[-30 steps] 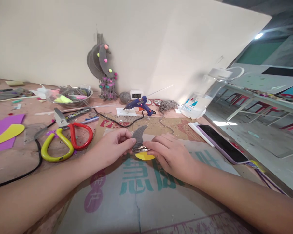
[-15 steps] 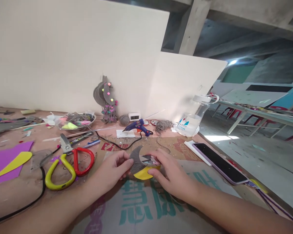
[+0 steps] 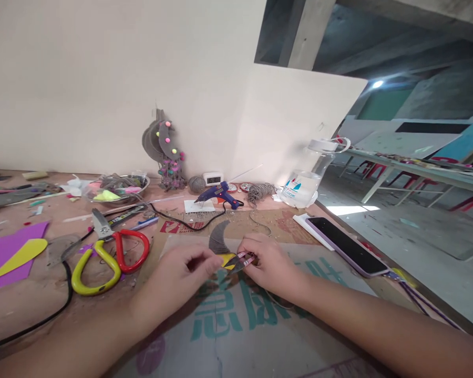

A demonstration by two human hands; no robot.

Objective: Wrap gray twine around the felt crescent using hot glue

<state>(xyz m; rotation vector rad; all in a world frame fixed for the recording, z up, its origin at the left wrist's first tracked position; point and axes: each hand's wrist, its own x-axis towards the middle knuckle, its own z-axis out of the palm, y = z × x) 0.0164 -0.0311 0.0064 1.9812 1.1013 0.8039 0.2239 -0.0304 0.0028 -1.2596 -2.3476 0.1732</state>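
A crescent [image 3: 219, 238] wound with grey yarn tilts upward between my hands, over a printed sheet on the table. Its lower end is bare yellow. My left hand [image 3: 189, 268] is closed on that end, thumb and fingertips at the yellow part. My right hand [image 3: 266, 262] pinches a small dark flat piece [image 3: 240, 261] with pink and white marks, beside the yellow end; its exact kind is unclear. A strand of grey yarn [image 3: 262, 223] runs on the table behind my right hand, towards a loose grey yarn bundle [image 3: 261, 191].
Scissors [image 3: 102, 231] with red and yellow handles lie left. A blue glue gun [image 3: 219, 194] stands behind my hands. At right are a phone [image 3: 347, 247] and a water bottle [image 3: 303, 178]. Purple sheet [image 3: 19, 260], plastic-wrapped bowl [image 3: 118, 191] and decorated grey hanging [image 3: 165, 147] are leftward.
My right hand has left the crescent's yellow end and closed on the small patterned piece. The left grip has moved down to the yellow end, and the crescent has turned more upright.
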